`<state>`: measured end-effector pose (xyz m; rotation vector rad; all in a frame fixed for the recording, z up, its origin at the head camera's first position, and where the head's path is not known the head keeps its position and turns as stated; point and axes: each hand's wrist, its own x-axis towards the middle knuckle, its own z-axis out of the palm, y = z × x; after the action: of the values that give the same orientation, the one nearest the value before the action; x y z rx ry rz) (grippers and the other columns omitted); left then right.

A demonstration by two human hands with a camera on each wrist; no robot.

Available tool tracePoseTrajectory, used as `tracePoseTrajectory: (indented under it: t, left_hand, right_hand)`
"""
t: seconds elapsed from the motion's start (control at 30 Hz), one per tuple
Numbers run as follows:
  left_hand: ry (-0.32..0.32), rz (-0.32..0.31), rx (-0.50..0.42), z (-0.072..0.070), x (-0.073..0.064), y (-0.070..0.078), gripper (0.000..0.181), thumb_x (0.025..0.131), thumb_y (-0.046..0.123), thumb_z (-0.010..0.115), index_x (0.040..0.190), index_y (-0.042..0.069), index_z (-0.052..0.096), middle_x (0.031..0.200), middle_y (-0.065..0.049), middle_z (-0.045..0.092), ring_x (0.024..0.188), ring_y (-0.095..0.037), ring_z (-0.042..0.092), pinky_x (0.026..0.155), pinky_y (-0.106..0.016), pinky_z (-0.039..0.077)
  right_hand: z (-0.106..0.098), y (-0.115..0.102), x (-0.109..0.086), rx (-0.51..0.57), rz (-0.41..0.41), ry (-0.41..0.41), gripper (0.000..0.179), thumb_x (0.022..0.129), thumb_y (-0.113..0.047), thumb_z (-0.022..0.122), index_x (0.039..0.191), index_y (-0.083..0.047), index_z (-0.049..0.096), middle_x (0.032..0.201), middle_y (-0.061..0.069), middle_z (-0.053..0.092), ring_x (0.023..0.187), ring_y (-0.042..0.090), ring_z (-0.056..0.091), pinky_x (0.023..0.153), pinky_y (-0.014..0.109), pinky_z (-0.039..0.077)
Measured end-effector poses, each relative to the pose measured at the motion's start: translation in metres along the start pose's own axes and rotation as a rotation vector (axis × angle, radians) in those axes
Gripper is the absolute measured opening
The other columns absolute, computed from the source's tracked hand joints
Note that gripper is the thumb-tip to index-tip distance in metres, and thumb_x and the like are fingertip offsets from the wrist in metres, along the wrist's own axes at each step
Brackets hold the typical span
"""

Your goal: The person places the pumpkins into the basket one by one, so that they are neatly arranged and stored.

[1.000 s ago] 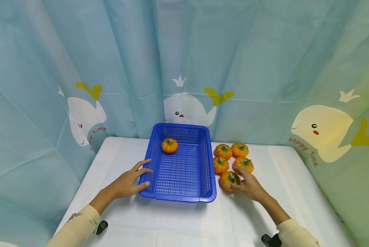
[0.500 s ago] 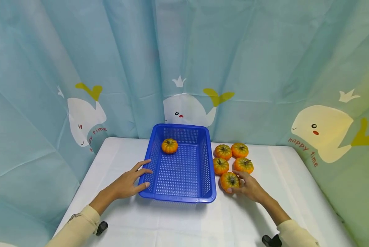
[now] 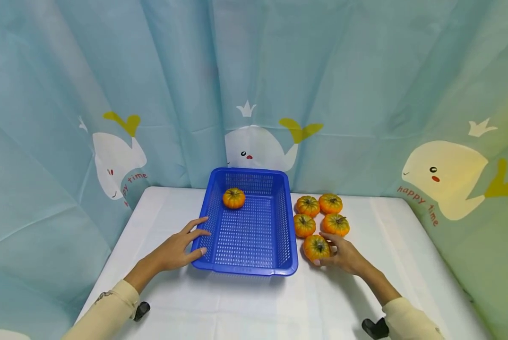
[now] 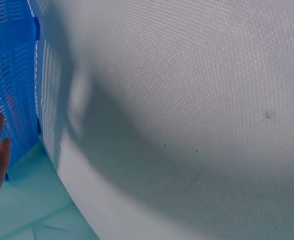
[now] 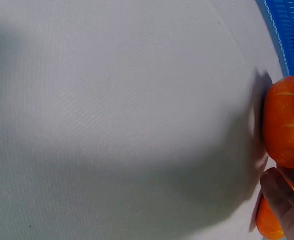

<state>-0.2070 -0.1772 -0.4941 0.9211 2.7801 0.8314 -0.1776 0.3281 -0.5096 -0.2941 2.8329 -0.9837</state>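
Note:
My left hand [image 3: 175,250] rests at the left rim of a blue plastic basket [image 3: 254,270], its fingers spread and reaching over the edge. In the left wrist view, two fingers lie against the basket's slotted side [image 4: 17,60]. At the basket's right, my right hand [image 3: 346,256] holds a small orange-green pumpkin [image 3: 314,248], thumb on the near side and fingers on the far side. The right wrist view shows the thumb on this pumpkin [image 5: 282,122] and fingers at its lower side. Inside the basket, one small pumpkin [image 3: 234,199] sits toward the back left.
Several more small pumpkins [image 3: 307,206] stand grouped behind the held one, close to the basket's right wall. All stand on a white-covered table [image 3: 245,307]. A blue-green curtain [image 3: 356,94] with whale prints hangs along the back and both sides.
My right hand's thumb and fingers have settled around the nearest pumpkin, whose stem now points more upright. The left hand and the basket have stayed in place.

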Motion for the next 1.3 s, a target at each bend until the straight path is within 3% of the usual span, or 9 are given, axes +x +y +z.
tracePoseTrajectory:
  t: [0.27, 0.6, 0.9, 1.1, 1.3]
  left_hand:
    - [0.002, 0.000, -0.007, -0.001, 0.000, 0.001, 0.049, 0.098, 0.044, 0.059, 0.139, 0.019, 0.058, 0.166, 0.000, 0.023, 0.136, -0.042, 0.050, 0.100, -0.062, 0.048]
    - [-0.001, -0.003, -0.002, -0.001, 0.000, 0.001, 0.048, 0.098, 0.045, 0.059, 0.138, 0.019, 0.058, 0.166, 0.000, 0.023, 0.137, -0.042, 0.049, 0.101, -0.062, 0.048]
    - [-0.009, -0.007, -0.006, -0.002, -0.001, 0.000, 0.048, 0.098, 0.045, 0.059, 0.139, 0.020, 0.057, 0.166, 0.000, 0.023, 0.138, -0.042, 0.048, 0.102, -0.062, 0.047]
    - [-0.005, 0.002, -0.006, -0.001, -0.002, -0.001, 0.047, 0.098, 0.045, 0.060, 0.138, 0.021, 0.057, 0.166, 0.000, 0.024, 0.138, -0.041, 0.048, 0.102, -0.061, 0.048]
    - [-0.004, -0.003, -0.003, -0.001, 0.000, -0.002, 0.046, 0.098, 0.047, 0.059, 0.138, 0.024, 0.057, 0.166, 0.002, 0.023, 0.137, -0.040, 0.049, 0.102, -0.060, 0.048]
  right_hand:
    - [0.002, 0.001, 0.000, 0.017, -0.020, 0.007, 0.086, 0.074, -0.030, 0.090, 0.140, 0.008, 0.050, 0.121, 0.025, 0.065, 0.102, 0.034, 0.064, 0.088, 0.051, 0.057]
    - [-0.004, -0.004, -0.003, 0.009, -0.001, -0.020, 0.083, 0.076, -0.030, 0.089, 0.140, 0.007, 0.050, 0.126, 0.027, 0.062, 0.103, 0.035, 0.064, 0.088, 0.050, 0.057]
    - [-0.021, -0.008, -0.002, 0.003, -0.016, -0.001, 0.083, 0.077, -0.031, 0.087, 0.142, 0.003, 0.049, 0.129, 0.028, 0.061, 0.107, 0.038, 0.063, 0.090, 0.053, 0.055]
    - [-0.041, -0.019, 0.003, -0.002, -0.051, 0.026, 0.081, 0.079, -0.031, 0.087, 0.142, 0.001, 0.049, 0.130, 0.026, 0.060, 0.105, 0.035, 0.063, 0.084, 0.043, 0.057]
    - [-0.061, -0.034, 0.007, -0.009, -0.073, 0.001, 0.080, 0.082, -0.033, 0.084, 0.145, 0.002, 0.046, 0.131, 0.025, 0.060, 0.110, 0.038, 0.063, 0.091, 0.051, 0.055]
